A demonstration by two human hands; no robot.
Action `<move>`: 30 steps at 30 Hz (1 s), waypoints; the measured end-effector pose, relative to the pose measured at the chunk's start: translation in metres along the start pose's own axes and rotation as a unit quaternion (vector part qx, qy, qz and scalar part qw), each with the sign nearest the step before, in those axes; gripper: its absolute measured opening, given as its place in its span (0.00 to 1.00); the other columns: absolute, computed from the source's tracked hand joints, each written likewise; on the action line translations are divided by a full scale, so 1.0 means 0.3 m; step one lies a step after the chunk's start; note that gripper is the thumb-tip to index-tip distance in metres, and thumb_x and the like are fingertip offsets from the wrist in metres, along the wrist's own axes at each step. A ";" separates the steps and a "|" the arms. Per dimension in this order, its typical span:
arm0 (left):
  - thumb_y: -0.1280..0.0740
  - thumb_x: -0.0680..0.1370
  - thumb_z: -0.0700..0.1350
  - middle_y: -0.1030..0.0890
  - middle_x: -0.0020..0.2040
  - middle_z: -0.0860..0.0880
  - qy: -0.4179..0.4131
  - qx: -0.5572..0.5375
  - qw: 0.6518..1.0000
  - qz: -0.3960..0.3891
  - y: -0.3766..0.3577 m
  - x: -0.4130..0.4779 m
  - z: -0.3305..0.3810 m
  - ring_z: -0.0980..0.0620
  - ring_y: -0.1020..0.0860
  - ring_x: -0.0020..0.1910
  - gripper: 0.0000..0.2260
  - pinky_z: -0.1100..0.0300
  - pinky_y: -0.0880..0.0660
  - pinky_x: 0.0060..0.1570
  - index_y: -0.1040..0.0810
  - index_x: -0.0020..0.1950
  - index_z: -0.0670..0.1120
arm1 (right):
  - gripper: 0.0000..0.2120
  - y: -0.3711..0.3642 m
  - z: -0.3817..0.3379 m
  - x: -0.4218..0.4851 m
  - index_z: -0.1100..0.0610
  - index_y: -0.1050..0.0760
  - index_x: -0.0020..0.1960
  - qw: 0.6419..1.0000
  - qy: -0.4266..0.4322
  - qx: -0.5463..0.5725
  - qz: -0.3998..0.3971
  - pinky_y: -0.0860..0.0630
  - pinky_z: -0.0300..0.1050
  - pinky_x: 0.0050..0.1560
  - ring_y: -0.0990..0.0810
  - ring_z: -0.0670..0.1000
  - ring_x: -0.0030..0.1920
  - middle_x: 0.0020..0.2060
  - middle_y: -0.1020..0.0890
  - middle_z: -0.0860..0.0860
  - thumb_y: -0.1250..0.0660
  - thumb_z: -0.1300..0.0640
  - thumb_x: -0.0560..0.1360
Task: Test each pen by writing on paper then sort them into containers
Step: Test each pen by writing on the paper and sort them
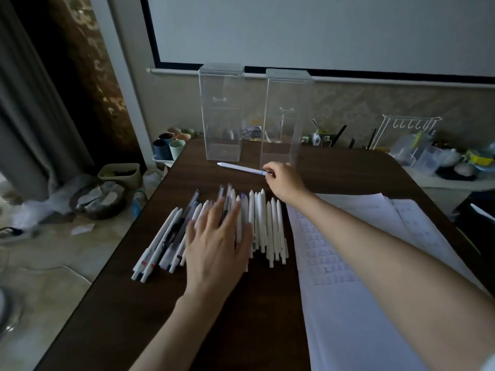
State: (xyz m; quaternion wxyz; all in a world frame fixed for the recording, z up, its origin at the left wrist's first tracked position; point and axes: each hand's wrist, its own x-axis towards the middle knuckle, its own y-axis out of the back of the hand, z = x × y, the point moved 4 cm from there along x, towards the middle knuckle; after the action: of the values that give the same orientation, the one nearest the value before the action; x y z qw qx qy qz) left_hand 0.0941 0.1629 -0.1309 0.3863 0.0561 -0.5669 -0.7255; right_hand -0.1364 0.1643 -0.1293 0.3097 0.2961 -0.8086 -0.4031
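Right grip (285, 180) pinching white pen (241, 168), left grip (217, 245) spread over pens (270, 226)

No readable text; paper (348, 317) marks illegible.

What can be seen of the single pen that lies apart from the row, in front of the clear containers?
The single pen is slim and white, plastic by its look, with a bluish band near its right end. Its tapered end points left. It lies almost level, low over the dark table, just in front of the two clear containers; whether it rests there I cannot tell. The right hand pinches its right end.
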 end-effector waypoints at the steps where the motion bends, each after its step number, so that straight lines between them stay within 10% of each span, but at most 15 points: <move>1: 0.49 0.79 0.62 0.35 0.73 0.49 -0.016 0.017 1.000 -0.007 -0.007 0.001 0.003 0.48 0.39 0.72 0.24 0.47 0.41 0.68 0.37 0.72 0.55 | 0.13 -0.008 0.008 0.009 0.61 0.24 0.61 1.000 -0.005 -0.012 0.002 0.31 0.48 0.59 0.27 0.58 0.60 0.57 0.22 0.58 0.40 0.62 0.78; 10: 0.47 0.77 0.63 0.30 0.69 0.50 -0.023 0.034 0.998 -0.052 -0.017 -0.003 0.011 0.48 0.37 0.70 0.24 0.51 0.35 0.64 0.32 0.69 0.54 | 0.05 0.045 -0.011 -0.032 0.59 0.25 0.49 0.996 0.006 -0.085 0.008 0.29 0.44 0.41 0.24 0.54 0.50 0.46 0.19 0.55 0.38 0.59 0.78; 17: 0.47 0.76 0.65 0.32 0.69 0.48 -0.017 0.044 0.997 -0.060 0.002 0.000 0.017 0.47 0.35 0.69 0.26 0.48 0.38 0.66 0.32 0.69 0.54 | 0.01 0.289 0.007 -0.334 0.58 0.26 0.46 0.986 0.036 0.150 0.066 0.28 0.35 0.35 0.23 0.47 0.38 0.39 0.22 0.49 0.35 0.62 0.76; 27: 0.43 0.75 0.57 0.26 0.62 0.42 -0.140 -0.001 0.990 0.024 0.035 -0.036 0.153 0.42 0.27 0.60 0.20 0.45 0.31 0.58 0.21 0.57 0.47 | 0.08 0.542 0.182 -0.629 0.48 0.24 0.48 0.839 0.002 0.452 0.305 0.27 0.35 0.50 0.22 0.39 0.47 0.43 0.19 0.40 0.37 0.60 0.78; 30: 0.45 0.77 0.54 0.25 0.60 0.44 -0.226 -0.024 0.974 0.020 0.023 -0.077 0.247 0.45 0.26 0.58 0.18 0.50 0.30 0.56 0.21 0.54 0.46 | 0.10 0.537 0.192 -0.642 0.44 0.25 0.51 0.856 0.040 0.429 0.284 0.25 0.43 0.55 0.19 0.49 0.51 0.46 0.19 0.46 0.43 0.56 0.80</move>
State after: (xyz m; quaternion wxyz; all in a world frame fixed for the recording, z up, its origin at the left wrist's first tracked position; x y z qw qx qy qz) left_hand 0.0750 0.2345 -0.1072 0.2643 -0.1301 -0.6226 -0.7250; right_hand -0.0941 0.4121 -0.0729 0.2851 0.1726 -0.9373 0.1016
